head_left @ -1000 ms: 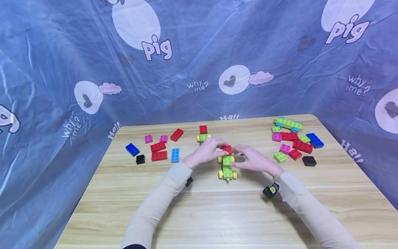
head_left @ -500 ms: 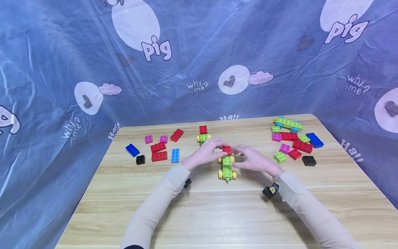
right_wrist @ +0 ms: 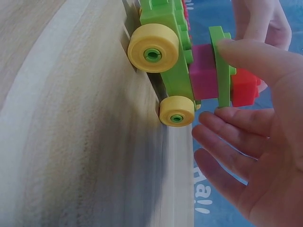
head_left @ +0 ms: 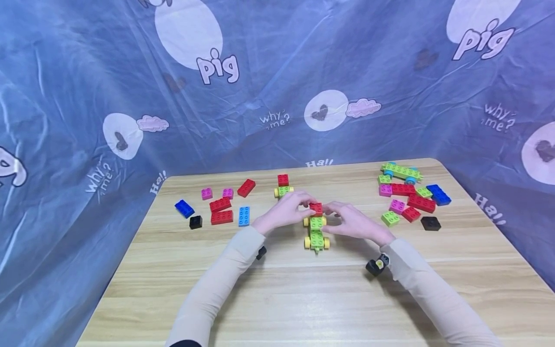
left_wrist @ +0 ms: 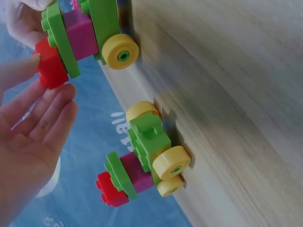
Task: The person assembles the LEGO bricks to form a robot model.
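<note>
In front of me a toy car (head_left: 317, 241) of green building bricks on yellow wheels stands on the table. A purple brick (right_wrist: 203, 73), a thin green brick (right_wrist: 223, 90) and a red brick (left_wrist: 51, 64) are stacked on it. From the left, my left hand (head_left: 288, 212) pinches the red brick between thumb and fingers. My right hand (head_left: 353, 222) holds the thin green brick just below it, thumb on one side and index fingertip at its edge. Its other fingers are spread. Behind the left hand stands a similar car (left_wrist: 151, 139), topped with its own red brick (left_wrist: 112, 189).
Several loose bricks lie at the left, among them a light blue brick (head_left: 244, 216) and a black brick (head_left: 196, 221). At the right are more bricks, a black brick (head_left: 430, 223) and a green base with blue wheels (head_left: 402, 172). A blue curtain (head_left: 260, 135) hangs behind the table.
</note>
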Demonstrator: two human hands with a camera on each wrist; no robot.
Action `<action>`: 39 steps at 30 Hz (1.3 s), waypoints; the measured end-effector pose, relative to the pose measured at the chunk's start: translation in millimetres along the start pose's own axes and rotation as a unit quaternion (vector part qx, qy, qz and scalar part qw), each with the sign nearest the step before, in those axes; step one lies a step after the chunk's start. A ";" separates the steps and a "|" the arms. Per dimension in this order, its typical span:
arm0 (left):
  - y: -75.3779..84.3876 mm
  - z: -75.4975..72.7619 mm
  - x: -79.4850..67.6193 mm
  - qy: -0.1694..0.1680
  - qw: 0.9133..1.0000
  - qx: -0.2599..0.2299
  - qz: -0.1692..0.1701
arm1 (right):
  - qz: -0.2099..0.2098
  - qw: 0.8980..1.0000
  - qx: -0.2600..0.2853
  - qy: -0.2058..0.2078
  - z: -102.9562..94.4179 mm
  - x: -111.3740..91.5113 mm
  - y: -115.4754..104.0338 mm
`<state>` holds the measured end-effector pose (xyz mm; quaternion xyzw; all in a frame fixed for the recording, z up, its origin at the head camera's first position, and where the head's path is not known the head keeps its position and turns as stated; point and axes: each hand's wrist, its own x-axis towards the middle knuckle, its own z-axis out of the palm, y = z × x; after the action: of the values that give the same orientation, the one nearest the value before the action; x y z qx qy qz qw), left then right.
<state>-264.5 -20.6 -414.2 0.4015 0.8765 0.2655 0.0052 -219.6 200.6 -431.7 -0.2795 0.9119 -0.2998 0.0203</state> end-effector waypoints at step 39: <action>0.3 -0.5 -5.9 0.002 0.995 -0.071 -0.063 | 0.007 1.000 0.002 -0.004 -1.1 -0.4 -1.7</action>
<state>-260.4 -24.9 -414.9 0.3431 0.8791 0.3274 0.0486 -218.6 200.2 -429.9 -0.2745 0.9131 -0.3002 0.0266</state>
